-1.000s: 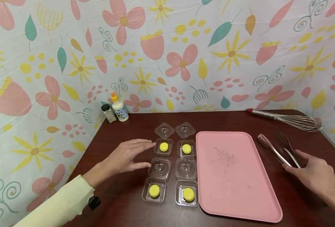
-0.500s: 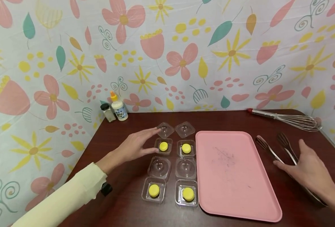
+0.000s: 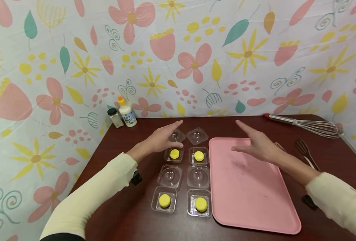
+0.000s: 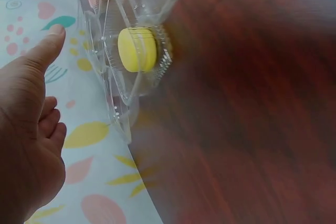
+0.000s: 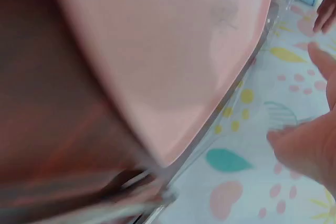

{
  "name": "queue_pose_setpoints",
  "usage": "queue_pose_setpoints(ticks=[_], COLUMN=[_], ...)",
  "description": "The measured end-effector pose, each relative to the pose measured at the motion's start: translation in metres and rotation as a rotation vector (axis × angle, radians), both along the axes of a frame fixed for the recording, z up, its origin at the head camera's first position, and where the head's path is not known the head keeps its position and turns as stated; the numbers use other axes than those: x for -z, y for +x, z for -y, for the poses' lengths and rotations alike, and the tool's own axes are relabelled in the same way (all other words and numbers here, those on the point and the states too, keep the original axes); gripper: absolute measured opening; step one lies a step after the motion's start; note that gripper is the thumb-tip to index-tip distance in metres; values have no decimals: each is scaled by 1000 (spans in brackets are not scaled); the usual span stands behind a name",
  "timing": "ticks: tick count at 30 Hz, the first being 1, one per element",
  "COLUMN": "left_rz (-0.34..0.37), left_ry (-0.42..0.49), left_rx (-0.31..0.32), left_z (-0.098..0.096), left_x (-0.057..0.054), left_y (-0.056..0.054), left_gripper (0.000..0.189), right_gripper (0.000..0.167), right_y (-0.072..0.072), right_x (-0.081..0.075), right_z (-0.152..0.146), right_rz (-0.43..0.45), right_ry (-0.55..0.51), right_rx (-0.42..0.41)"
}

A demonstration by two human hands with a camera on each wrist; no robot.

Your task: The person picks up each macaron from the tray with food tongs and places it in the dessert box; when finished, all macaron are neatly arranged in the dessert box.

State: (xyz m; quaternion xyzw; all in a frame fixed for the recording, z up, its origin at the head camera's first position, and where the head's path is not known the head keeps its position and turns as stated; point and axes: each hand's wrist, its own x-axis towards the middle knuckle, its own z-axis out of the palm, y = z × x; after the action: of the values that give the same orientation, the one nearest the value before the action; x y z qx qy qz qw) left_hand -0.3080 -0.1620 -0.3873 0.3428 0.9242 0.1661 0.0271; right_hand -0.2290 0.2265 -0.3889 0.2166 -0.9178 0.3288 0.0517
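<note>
My left hand (image 3: 161, 139) hovers with extended fingers over the far left clear plastic box (image 3: 167, 158), its lid (image 3: 176, 135) partly hidden behind the fingers. A yellow macaron (image 3: 174, 154) lies in that box; the left wrist view shows the same macaron (image 4: 137, 50) beside the hand. Over the upper part of the pink tray (image 3: 253, 197) my right hand (image 3: 260, 145) is held up, fingers spread and holding nothing. Three more boxes contain yellow macarons: far right macaron (image 3: 199, 156), near left macaron (image 3: 164, 201) and near right macaron (image 3: 201, 204). All lids stand folded back.
Metal tongs (image 3: 305, 152) lie right of the tray, partly hidden by the right arm. A whisk (image 3: 313, 126) lies at the back right. A white glue-style bottle (image 3: 128, 114) and a black-capped jar (image 3: 116, 118) stand at the back left by the patterned cloth.
The right hand has left the tongs on the table and moved left over the tray. My left hand has shifted right and away from me, toward the far left box's lid.
</note>
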Motion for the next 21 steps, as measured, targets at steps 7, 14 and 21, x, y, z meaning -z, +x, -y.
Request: queue_pose_setpoints(ticks=[7,14,21], left_rz=[70,81,103], left_ry=[-111,-202,-229], left_rx=[-18,-5,-7], left_z=[-28,-45,-48], left_x=[4,11,17], left_y=[-23,-38,-44], left_gripper=[97,96,90], right_gripper=[94,91,89], right_y=[-51,-81,-95], right_x=[10,22,31], right_z=[48,76,90], right_rz=[100,166,157], right_ry=[14,37,80], right_rx=[-127,-170,-154])
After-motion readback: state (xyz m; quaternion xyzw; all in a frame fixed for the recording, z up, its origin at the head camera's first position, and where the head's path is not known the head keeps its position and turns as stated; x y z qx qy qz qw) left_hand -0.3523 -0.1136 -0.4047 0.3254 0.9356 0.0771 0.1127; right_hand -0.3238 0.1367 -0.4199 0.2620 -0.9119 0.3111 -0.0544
